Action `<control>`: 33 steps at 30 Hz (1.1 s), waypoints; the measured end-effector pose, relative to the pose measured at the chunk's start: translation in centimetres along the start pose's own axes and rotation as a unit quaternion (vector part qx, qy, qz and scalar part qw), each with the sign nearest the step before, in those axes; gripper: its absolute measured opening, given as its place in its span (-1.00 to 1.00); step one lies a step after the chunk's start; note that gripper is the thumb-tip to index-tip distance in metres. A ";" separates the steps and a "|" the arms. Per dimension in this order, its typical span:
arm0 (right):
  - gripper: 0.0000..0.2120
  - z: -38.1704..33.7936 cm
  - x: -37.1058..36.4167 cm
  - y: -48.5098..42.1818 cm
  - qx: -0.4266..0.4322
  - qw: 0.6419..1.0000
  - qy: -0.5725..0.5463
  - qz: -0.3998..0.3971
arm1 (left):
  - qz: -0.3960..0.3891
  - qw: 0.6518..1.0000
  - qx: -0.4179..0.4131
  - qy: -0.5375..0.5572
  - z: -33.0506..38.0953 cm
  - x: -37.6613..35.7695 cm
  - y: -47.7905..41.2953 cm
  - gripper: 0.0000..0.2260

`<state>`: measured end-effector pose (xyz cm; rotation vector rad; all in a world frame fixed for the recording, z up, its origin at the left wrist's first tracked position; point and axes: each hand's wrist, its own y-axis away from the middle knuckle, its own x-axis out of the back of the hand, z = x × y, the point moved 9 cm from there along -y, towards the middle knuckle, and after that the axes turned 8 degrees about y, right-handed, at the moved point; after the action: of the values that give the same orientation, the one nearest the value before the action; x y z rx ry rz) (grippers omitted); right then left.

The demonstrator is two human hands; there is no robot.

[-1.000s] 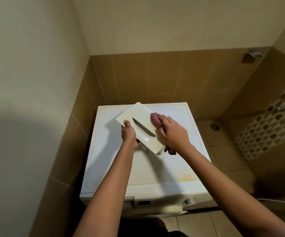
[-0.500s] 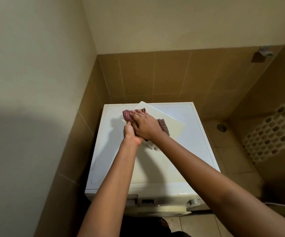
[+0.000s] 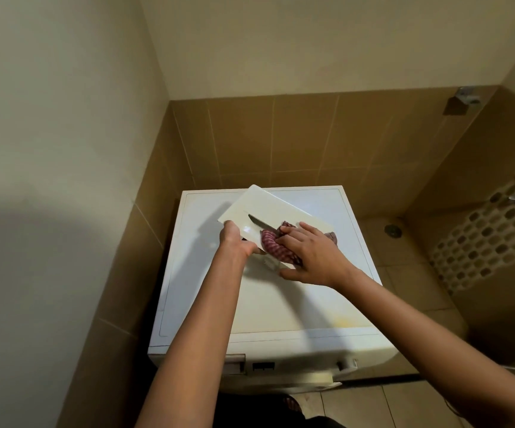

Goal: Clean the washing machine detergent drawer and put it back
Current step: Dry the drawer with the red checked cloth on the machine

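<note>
Gripping the drawer [image 3: 280, 208] at its near left corner, the left hand [image 3: 234, 239] holds it tilted above the back half of the washer [image 3: 280, 307] top, with the white front panel turned up toward the camera. Only the back of that hand shows; its fingers go under the panel edge, so I cannot tell how they lie. The right hand [image 3: 311, 254] presses a bunched red checked cloth [image 3: 273, 247] onto the panel's near side, just beside the dark handle slot [image 3: 257, 223]. Its fingers [image 3: 291, 234] lie close together and bend over the cloth, while the thumb sticks out apart toward the camera, touching no cloth. A tail of the cloth shows past the far side of the hand, at the panel's right end. A little of the drawer's body shows below the panel, between the two wrists. On the washer's front, at the left, the drawer bay [image 3: 234, 363] stands without its drawer. Brown tiles cover the lower walls, a drain [image 3: 392, 230] sits in the floor to the right, and a metal fitting [image 3: 467, 98] is fixed high on the right wall.
</note>
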<state>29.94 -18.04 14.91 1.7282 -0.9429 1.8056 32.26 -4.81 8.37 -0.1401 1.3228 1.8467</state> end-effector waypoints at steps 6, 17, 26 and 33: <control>-0.58 0.7 -1.0 0.8 -0.071 0.997 0.022 0.011 | 0.012 0.999 -0.034 0.003 0.0 0.1 0.1 -0.68; -0.65 6.0 1.7 2.1 -0.087 0.967 -0.207 0.117 | -0.034 0.683 -0.492 -0.539 9.2 -4.8 3.0 -0.56; -0.67 7.2 1.6 1.9 -0.044 0.966 -0.241 0.083 | -0.075 0.438 -0.408 -0.798 4.1 -7.0 -1.1 -0.40; -0.61 13.2 0.5 5.3 -0.277 0.878 -0.377 0.104 | -0.056 0.461 -0.423 -0.778 5.1 -6.8 -1.8 -0.49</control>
<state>34.78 -31.43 14.18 1.9753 -1.7982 0.7588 39.62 -4.25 12.86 0.7804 -0.9138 1.3394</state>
